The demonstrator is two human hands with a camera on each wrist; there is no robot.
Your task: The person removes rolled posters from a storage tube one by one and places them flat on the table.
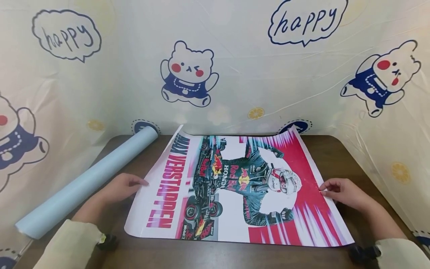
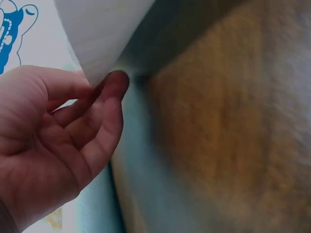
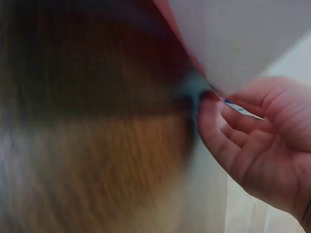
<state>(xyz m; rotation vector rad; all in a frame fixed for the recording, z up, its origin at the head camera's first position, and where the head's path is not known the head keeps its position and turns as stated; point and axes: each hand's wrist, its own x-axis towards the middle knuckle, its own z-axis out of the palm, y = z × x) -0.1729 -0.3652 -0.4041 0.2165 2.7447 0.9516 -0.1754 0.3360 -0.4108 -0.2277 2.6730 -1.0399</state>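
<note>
A racing poster [image 1: 231,186] with a driver, a car and large lettering lies spread over the brown table, its corners and edges curling up. My left hand [image 1: 125,186] pinches its left edge between thumb and fingers. On the opposite side my right hand [image 1: 346,192] pinches the right edge. Seen from the left wrist, the left hand [image 2: 68,126] has the pale underside of the sheet [image 2: 99,34] at its fingertips. From the right wrist, the right hand [image 3: 252,141] grips the red-bordered edge of the sheet [image 3: 238,43], which stands lifted from the tabletop.
A long light-blue roll [image 1: 90,179] lies slantwise along the table's left side, close to the left forearm. The wooden table [image 1: 235,257] shows in front of the poster. Behind and at both sides hangs a pale curtain [image 1: 242,82] printed with bears and "happy" bubbles.
</note>
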